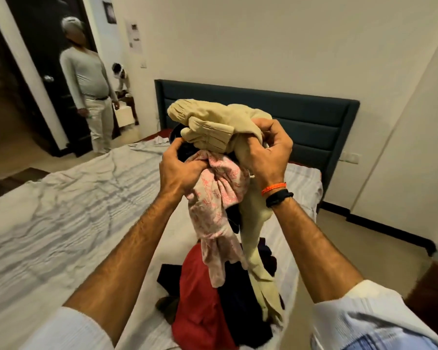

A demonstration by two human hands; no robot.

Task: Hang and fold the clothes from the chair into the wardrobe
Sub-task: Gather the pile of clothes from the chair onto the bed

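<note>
While I watch through the head camera, both hands are raised over the bed (61, 210) with a bundle of clothes between them, a little above frame centre. My left hand (180, 170) has its fingers curled tight into a pink-patterned white garment (218, 198), which droops from the fist toward 6 o'clock. My right hand (268, 157), with an orange thread (273, 188) and a black band (280, 198) on the wrist, grips a beige garment (213, 127); its bunched upper part rides above both hands at 12 o'clock, and one long leg of it trails down past the wrist toward 5 o'clock. Something dark sits tucked between the hands behind the pink cloth, but I cannot tell what it is. Below the hanging ends, at 6 o'clock, a pile lies on the sheet: a red garment (200, 294) touching a dark navy garment (243, 306). At 1 o'clock the dark blue headboard (314, 122) stands against the wall. At 10 o'clock a person in a grey top (86, 72) stands by a dark door (41, 59), and another person (120, 77) bends just beyond.
</note>
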